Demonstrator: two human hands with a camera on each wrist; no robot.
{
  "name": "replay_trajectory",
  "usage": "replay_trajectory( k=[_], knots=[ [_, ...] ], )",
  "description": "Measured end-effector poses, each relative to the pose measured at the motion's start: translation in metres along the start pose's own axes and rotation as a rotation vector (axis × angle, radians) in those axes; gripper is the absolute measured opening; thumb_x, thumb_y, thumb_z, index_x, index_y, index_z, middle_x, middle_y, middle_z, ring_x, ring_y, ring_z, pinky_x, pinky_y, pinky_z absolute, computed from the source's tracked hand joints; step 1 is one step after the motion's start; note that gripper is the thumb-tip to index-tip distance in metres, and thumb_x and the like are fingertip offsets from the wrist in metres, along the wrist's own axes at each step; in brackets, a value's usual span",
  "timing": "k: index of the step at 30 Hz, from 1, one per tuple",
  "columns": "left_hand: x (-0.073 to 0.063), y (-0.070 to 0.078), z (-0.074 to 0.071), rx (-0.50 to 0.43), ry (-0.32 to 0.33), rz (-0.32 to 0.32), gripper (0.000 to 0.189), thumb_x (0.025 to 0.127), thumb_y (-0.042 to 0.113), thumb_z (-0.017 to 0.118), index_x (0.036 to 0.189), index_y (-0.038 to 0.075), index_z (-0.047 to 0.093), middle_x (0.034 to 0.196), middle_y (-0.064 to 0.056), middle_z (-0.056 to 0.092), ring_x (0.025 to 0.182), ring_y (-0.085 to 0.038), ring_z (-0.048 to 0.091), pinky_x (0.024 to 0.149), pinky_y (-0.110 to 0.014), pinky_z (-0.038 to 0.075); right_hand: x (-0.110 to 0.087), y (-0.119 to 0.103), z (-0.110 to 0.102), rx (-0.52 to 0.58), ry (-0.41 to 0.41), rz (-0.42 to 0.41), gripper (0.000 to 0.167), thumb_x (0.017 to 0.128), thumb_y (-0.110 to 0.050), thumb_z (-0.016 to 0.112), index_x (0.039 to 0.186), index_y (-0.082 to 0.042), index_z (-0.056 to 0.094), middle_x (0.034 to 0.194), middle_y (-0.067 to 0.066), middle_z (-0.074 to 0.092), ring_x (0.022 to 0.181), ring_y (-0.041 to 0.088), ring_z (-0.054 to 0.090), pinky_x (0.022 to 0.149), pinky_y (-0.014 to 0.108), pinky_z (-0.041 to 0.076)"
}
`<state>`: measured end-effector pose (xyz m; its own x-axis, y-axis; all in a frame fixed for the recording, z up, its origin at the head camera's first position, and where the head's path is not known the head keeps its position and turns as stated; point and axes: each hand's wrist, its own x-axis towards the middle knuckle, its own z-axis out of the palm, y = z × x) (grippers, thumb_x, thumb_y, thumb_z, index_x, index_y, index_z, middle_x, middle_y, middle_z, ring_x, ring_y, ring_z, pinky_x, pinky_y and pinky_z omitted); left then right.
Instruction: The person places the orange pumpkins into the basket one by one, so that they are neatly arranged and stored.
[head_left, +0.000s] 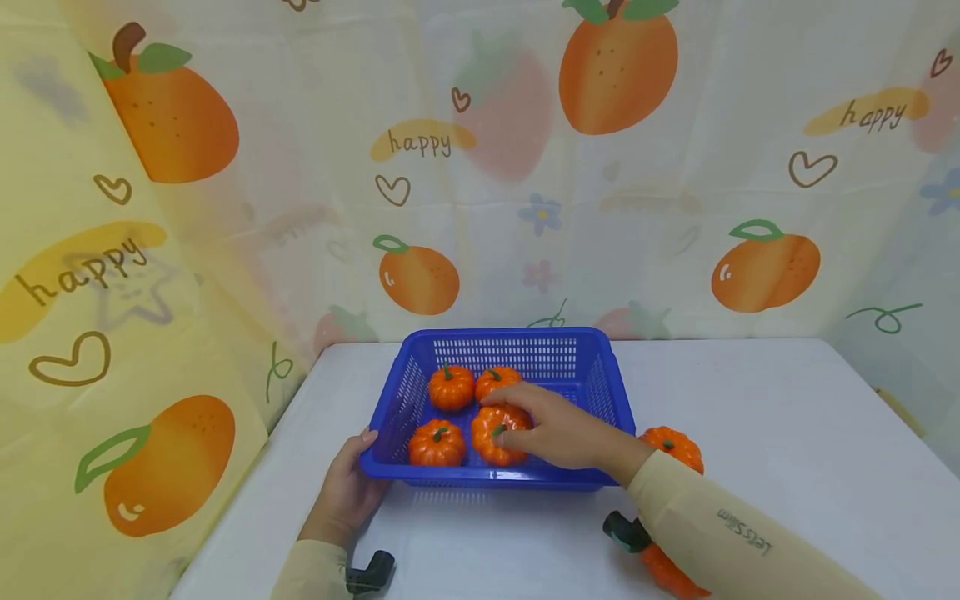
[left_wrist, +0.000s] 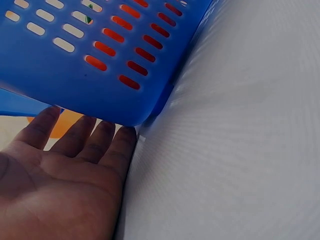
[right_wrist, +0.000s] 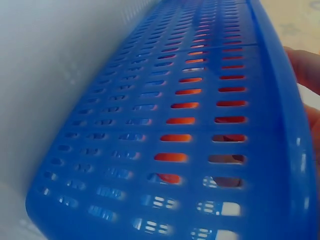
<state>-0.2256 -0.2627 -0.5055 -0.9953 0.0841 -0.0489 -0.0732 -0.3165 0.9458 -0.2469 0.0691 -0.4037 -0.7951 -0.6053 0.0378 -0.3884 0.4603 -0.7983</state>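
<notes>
A blue plastic basket with slotted walls stands on the white table, several small orange pumpkins inside. My right hand reaches over the front right of the basket and grips the front right pumpkin, thumb and fingers on its top and side. Beside it lie the front left pumpkin, the back left pumpkin and another pumpkin, partly covered by the fingers. My left hand holds the basket's front left corner, thumb at the rim; in the left wrist view its fingers meet the outer wall.
To the right of the basket, a pumpkin sits on the table. An orange pumpkin nearer the front is partly hidden by the right sleeve. A fruit-printed cloth hangs behind and at the left.
</notes>
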Motion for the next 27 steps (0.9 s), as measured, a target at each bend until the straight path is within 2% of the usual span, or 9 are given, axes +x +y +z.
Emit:
replay_trajectory(
  k=[8,13,16,20,27],
  knots=[
    [0.000,0.000,0.000,0.014,0.001,-0.006,0.073,0.109,0.039,0.041,0.168,-0.001,0.028,0.168,-0.020,0.037,0.142,-0.026,0.045,0.111,-0.031,0.042,0.007,0.003,0.008,-0.029,-0.009,0.044,0.051,0.105,-0.024,0.074,0.154,-0.016,0.060,0.153,0.005,0.057,0.138,0.032,0.054,0.113,0.057,0.045],
    [0.000,-0.001,-0.001,0.009,-0.001,0.005,0.072,0.109,0.038,0.042,0.166,-0.003,0.029,0.165,-0.019,0.042,0.141,-0.027,0.046,0.111,-0.032,0.042,0.010,0.006,0.011,-0.038,-0.013,0.067,0.050,0.104,-0.025,0.076,0.151,-0.019,0.061,0.150,0.004,0.058,0.135,0.031,0.056,0.112,0.056,0.047],
    [0.001,-0.002,-0.001,-0.003,-0.004,0.007,0.072,0.109,0.037,0.042,0.166,-0.004,0.030,0.163,-0.019,0.043,0.140,-0.028,0.046,0.111,-0.034,0.042,0.011,0.008,0.012,-0.042,-0.018,0.058,0.047,0.104,-0.024,0.076,0.149,-0.020,0.063,0.149,0.004,0.058,0.135,0.031,0.054,0.113,0.056,0.046],
    [0.001,-0.002,0.000,0.005,-0.009,0.001,0.072,0.109,0.037,0.043,0.167,-0.002,0.029,0.166,-0.019,0.041,0.143,-0.029,0.044,0.111,-0.033,0.042,0.011,0.011,0.013,-0.052,-0.025,0.041,0.047,0.104,-0.024,0.076,0.149,-0.016,0.064,0.150,0.007,0.058,0.138,0.034,0.052,0.116,0.059,0.040],
    [0.001,0.000,0.000,-0.005,0.001,-0.006,0.071,0.108,0.036,0.041,0.167,-0.002,0.029,0.165,-0.020,0.040,0.141,-0.030,0.044,0.111,-0.034,0.041,0.015,0.019,0.016,-0.115,-0.067,0.085,0.049,0.104,-0.028,0.076,0.151,-0.020,0.065,0.154,0.007,0.058,0.143,0.034,0.051,0.118,0.061,0.038]
  ],
)
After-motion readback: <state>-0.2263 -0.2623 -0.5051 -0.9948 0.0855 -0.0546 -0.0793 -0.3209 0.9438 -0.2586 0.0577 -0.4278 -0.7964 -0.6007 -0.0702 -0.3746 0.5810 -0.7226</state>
